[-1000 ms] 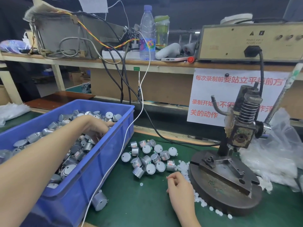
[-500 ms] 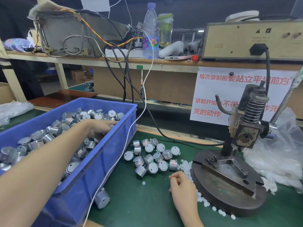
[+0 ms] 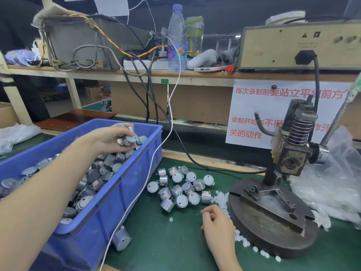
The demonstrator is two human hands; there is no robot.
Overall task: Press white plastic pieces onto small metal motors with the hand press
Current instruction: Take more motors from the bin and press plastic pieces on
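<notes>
My left hand (image 3: pixel 109 139) is raised above the blue bin (image 3: pixel 125 192) and grips a handful of small metal motors (image 3: pixel 130 138). The bin holds several more motors. A loose pile of motors (image 3: pixel 181 187) lies on the green mat between the bin and the hand press (image 3: pixel 281 184). Small white plastic pieces (image 3: pixel 222 200) are scattered along the left rim of the press's round base. My right hand (image 3: pixel 216 223) rests on the mat beside them, fingers curled with fingertips together; I cannot make out whether it pinches a piece. The press's fixture is bare.
A white cable (image 3: pixel 150 169) hangs over the bin's right wall onto the mat. One motor (image 3: pixel 121 240) lies by the bin's front corner. Clear plastic bags (image 3: pixel 332 184) sit right of the press. A wooden shelf (image 3: pixel 136 74) with equipment, bottles and a paper sign runs behind.
My left hand has come up out of the bin with a handful of motors. My right hand has stayed in place on the mat.
</notes>
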